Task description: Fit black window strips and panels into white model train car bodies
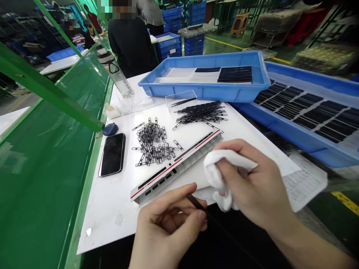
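Between the thumb and fingers of my left hand (171, 224) is a thin dark strip (196, 202), held near the table's front edge. My right hand (252, 183) grips a bunched white cloth (217, 168), raised to the right of the strip and apart from it. Just beyond both hands, a long white and grey model train car shell (176, 164) with a red stripe and dark windows lies diagonally. Behind it are a pile of small black frame-like pieces (153, 144) and a heap of longer black strips (202, 112).
A phone (112, 155) and a dark blue round case (110, 129) lie at the left by the green partition. A bottle (122, 80) stands behind. Blue trays (204, 91) with black parts sit at the back and right. A person in black (131, 41) is beyond the table.
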The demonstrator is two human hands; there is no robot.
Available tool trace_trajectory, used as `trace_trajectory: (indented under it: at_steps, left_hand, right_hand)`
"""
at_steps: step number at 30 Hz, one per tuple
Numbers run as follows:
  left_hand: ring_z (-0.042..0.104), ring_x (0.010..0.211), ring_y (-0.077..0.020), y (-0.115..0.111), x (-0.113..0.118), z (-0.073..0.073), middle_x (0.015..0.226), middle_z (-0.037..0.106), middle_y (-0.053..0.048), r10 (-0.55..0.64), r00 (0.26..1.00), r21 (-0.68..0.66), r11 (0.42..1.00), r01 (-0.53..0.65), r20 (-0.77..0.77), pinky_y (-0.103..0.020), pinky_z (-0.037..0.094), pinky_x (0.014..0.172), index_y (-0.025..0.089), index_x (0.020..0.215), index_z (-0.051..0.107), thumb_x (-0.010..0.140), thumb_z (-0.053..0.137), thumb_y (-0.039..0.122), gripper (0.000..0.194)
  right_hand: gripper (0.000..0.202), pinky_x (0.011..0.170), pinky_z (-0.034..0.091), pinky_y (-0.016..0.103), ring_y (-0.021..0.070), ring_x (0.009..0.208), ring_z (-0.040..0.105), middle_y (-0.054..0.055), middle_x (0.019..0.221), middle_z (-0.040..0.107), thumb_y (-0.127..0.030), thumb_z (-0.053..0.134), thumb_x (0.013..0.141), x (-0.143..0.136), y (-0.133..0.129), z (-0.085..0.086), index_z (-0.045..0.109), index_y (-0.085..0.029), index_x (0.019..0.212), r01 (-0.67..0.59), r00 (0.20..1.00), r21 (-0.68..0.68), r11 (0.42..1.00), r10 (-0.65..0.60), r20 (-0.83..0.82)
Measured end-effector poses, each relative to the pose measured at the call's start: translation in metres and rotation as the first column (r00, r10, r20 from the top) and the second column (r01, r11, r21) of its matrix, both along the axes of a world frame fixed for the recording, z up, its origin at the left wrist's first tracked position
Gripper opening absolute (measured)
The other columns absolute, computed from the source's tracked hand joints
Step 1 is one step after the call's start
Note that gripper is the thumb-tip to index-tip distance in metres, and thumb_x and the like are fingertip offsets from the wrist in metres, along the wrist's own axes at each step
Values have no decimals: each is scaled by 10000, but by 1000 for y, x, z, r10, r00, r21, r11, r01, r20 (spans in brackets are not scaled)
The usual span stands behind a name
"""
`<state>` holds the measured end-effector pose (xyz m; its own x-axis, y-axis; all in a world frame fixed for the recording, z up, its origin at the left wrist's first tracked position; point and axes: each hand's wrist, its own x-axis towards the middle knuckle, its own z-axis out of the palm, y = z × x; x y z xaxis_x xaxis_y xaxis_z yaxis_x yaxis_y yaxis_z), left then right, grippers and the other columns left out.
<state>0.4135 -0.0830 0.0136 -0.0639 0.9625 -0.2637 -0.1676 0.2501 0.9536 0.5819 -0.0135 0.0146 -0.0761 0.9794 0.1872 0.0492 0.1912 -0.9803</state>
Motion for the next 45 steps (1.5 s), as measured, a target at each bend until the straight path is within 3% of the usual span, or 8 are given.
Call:
trace_trajectory:
  at_steps: [5,10,13,21,27,34,39,45]
  left_hand:
    - [765,642,-168,2,-4,0,909,831,-73,49,998,-27,998,-48,30,-227,664,623,221,1119,827,800,880,173,327]
    - [762,639,-137,8,-5,-1,779,818,-32,79,988,-56,996,-72,134,-143,628,611,248,1046,851,793,913,240,261]
    - [772,664,-132,9,-8,-4,762,815,-28,62,992,-79,995,-54,106,-124,619,646,260,1065,847,846,878,307,227]
    - [787,661,-141,8,-10,0,824,840,-19,139,984,-110,986,-127,109,-139,637,670,289,1006,863,794,919,323,221]
    - [769,599,-197,16,-17,5,767,820,-63,190,980,-116,976,-183,52,-239,658,591,218,979,860,708,966,358,323]
    - [786,682,-255,37,-16,13,819,817,-92,334,939,-51,940,-338,-79,-332,692,645,155,1119,811,677,938,402,522]
    - [769,639,-208,38,-27,16,877,826,-85,376,923,-47,924,-380,-80,-285,690,614,164,1087,809,678,932,352,467]
    - [735,564,-130,38,-38,21,877,832,-33,408,911,-22,912,-409,-61,-158,650,540,197,945,830,620,981,268,365]
  right_hand:
    - [116,426,455,196,102,523,555,-28,773,675,-188,697,926,19,0,4,735,-285,979,124,971,208,970,-162,175]
    - [225,744,597,226,149,830,700,6,919,733,-98,722,886,24,-6,12,730,-238,1061,-205,944,371,906,82,320]
    - [168,757,600,203,137,849,724,46,945,751,-84,691,929,18,-5,10,737,-171,1065,-373,908,426,824,232,348]
    - [81,688,596,266,168,812,723,71,939,763,-166,664,977,7,1,-1,745,-158,977,-428,872,403,809,252,421]
    - [241,757,608,267,164,877,741,55,1002,780,-42,607,946,12,-3,3,713,-182,1111,-479,851,418,772,291,438]
    - [288,659,605,243,174,806,761,73,975,785,-35,634,900,21,-20,-7,724,-168,1139,-399,884,418,816,222,410]
    - [181,734,614,159,128,778,755,47,894,757,-126,745,894,22,-31,-19,742,-164,1071,-251,957,354,901,176,230]
    - [209,674,630,196,147,723,749,31,859,749,-148,760,874,26,-44,-37,735,-212,1071,-193,971,331,924,132,197]
